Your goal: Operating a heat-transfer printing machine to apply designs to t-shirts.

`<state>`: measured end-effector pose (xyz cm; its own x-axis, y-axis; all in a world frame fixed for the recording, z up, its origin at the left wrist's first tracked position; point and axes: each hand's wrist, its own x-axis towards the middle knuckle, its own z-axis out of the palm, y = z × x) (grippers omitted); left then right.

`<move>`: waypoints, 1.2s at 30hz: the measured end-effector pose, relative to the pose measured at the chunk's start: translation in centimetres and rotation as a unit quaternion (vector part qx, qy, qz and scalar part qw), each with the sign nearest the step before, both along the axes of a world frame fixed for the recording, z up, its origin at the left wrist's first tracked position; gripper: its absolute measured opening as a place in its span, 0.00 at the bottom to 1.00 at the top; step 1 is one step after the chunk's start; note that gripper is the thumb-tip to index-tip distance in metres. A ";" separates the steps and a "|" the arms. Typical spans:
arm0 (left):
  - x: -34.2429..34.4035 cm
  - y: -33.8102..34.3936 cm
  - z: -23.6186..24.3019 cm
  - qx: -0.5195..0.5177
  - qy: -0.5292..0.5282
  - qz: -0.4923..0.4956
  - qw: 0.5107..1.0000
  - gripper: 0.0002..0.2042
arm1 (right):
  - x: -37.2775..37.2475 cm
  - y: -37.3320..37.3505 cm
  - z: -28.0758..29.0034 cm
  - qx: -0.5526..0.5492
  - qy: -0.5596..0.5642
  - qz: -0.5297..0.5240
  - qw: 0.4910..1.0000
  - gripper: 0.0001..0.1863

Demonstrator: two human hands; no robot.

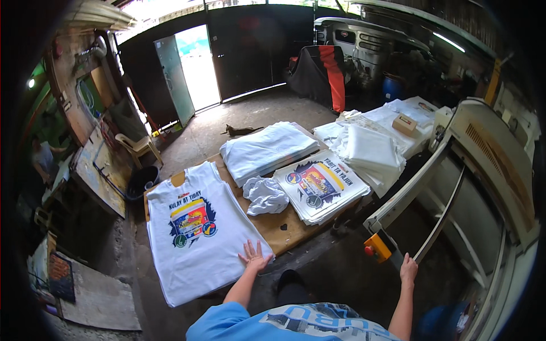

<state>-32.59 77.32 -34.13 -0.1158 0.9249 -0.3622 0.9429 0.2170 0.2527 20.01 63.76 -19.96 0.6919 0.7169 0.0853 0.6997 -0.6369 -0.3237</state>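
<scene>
My left hand (pixel 254 256) lies flat with fingers spread on the lower right corner of a white sleeveless shirt (pixel 213 264). That shirt tops a stack on the table and bears a colourful print of a bucket. My right hand (pixel 408 268) is closed round a metal bar (pixel 441 221) of a large heat press (pixel 483 142) at the right. Beside that hand is a yellow control box (pixel 382 248) with a red button. Right of the shirts lies a stack of printed transfer sheets (pixel 318 184), its lettering mirrored. A crumpled white cloth (pixel 265 195) sits between the two stacks.
Folded white fabric (pixel 267 149) is piled at the table's far side. More white cloth (pixel 369 148) and a small brown box (pixel 404 124) lie farther right. A plastic chair (pixel 139 149) and black tub (pixel 143 181) stand left. A covered vehicle (pixel 318 77) is parked behind.
</scene>
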 end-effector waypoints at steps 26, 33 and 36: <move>0.0 -0.4 1.3 -0.066 0.049 -0.050 0.995 0.55 | 1.3 8.7 8.1 0.306 -0.039 0.055 0.950 0.17; 0.4 -0.2 1.2 -0.071 0.053 -0.042 0.995 0.54 | -1.0 8.9 0.8 -0.040 -0.007 -0.025 0.999 0.30; 0.0 -0.3 0.4 -0.051 0.066 -0.041 0.996 0.53 | -0.9 9.1 1.3 -0.087 0.084 -0.050 0.991 0.32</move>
<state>-32.56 77.00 -33.78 -0.0936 0.8921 -0.4420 0.9820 0.1558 0.1065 19.15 72.81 -18.61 0.7537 0.6382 -0.1567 0.5761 -0.7564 -0.3099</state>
